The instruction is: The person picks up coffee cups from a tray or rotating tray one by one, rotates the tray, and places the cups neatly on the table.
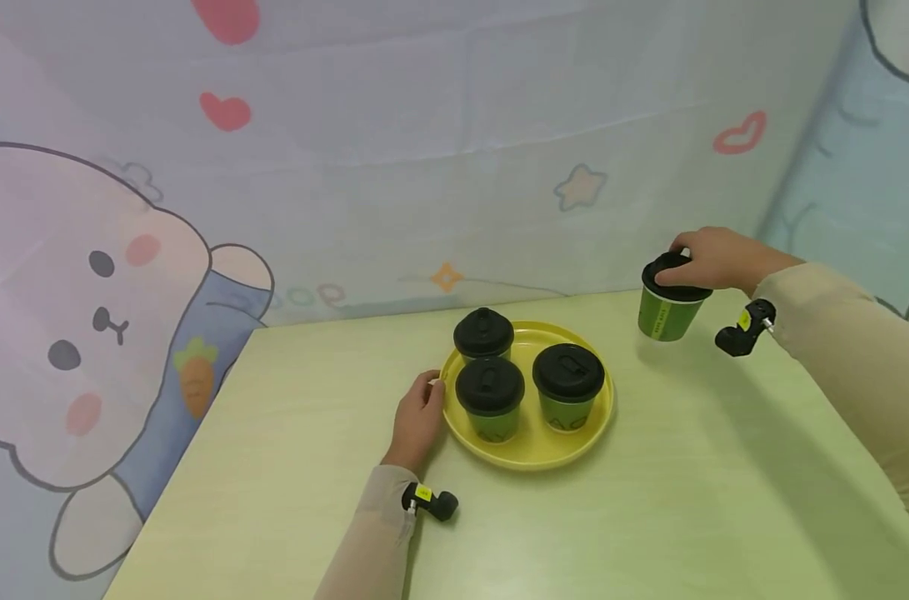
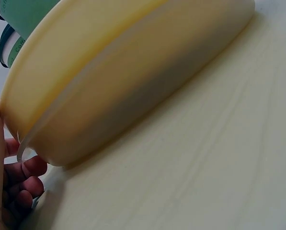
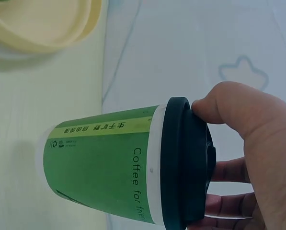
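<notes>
My right hand (image 1: 716,257) grips a green paper coffee cup (image 1: 667,315) by its black lid (image 3: 183,165), thumb on one side and fingers on the other. The cup is upright just above the table, a faint shadow beneath it. At the left edge of a round yellow tray (image 1: 529,457), my left hand (image 1: 417,421) holds the rim, its fingers (image 2: 35,165) curled beneath. Three similar lidded cups stand on the tray: a back one (image 1: 484,333), a front left one (image 1: 491,400) and a right one (image 1: 569,387).
The pale table (image 1: 312,417) runs back to a hanging cloth (image 1: 394,167) printed with hearts, stars and a cartoon animal. The cloth rises right behind the table's far edge, close to the held cup.
</notes>
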`<state>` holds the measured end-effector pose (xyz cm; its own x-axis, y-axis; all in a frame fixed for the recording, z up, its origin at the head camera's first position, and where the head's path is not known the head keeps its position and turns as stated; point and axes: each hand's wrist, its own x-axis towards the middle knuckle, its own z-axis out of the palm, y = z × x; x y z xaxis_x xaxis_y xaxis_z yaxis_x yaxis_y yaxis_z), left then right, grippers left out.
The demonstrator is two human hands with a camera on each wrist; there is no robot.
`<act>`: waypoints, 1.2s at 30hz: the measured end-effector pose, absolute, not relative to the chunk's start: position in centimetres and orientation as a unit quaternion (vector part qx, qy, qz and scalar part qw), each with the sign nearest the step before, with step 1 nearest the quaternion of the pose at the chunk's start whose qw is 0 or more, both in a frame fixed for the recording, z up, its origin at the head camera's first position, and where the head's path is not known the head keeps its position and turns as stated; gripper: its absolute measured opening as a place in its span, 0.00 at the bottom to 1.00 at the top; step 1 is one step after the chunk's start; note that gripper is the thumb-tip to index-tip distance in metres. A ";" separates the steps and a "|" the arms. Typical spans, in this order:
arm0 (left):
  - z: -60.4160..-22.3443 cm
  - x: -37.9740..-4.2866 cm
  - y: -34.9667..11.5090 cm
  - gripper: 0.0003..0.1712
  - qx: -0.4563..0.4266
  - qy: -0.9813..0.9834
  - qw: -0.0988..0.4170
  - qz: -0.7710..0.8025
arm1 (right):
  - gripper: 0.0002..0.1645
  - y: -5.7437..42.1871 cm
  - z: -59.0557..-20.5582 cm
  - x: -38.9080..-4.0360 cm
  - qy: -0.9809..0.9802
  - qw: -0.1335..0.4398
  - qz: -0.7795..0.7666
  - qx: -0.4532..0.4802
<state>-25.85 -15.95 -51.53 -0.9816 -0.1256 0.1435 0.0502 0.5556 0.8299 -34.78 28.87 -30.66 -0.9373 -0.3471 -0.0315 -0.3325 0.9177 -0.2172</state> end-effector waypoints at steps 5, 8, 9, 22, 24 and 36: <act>-51.6 -25.8 -16.2 0.21 0.017 -0.876 0.091 -0.473 | 0.38 30.6 -31.2 -34.8 0.982 0.038 -0.108 -0.149; -51.6 -26.0 -16.0 0.21 0.018 -0.876 0.090 -0.474 | 0.41 31.9 -31.6 -34.7 0.983 0.045 -0.118 -0.133; -51.6 -26.0 -16.0 0.21 0.019 -0.876 0.089 -0.474 | 0.42 32.3 -31.8 -34.7 0.983 0.048 -0.122 -0.128; -51.2 -25.9 -15.4 0.21 0.018 -0.875 0.086 -0.477 | 0.44 37.2 -34.0 -34.1 0.986 0.074 -0.129 -0.079; -51.2 -26.0 -15.4 0.21 0.016 -0.875 0.087 -0.476 | 0.44 37.7 -34.3 -34.1 0.986 0.074 -0.126 -0.077; -51.4 -26.1 -15.3 0.21 0.013 -0.875 0.089 -0.475 | 0.44 39.2 -34.9 -33.1 0.986 0.084 -0.126 -0.066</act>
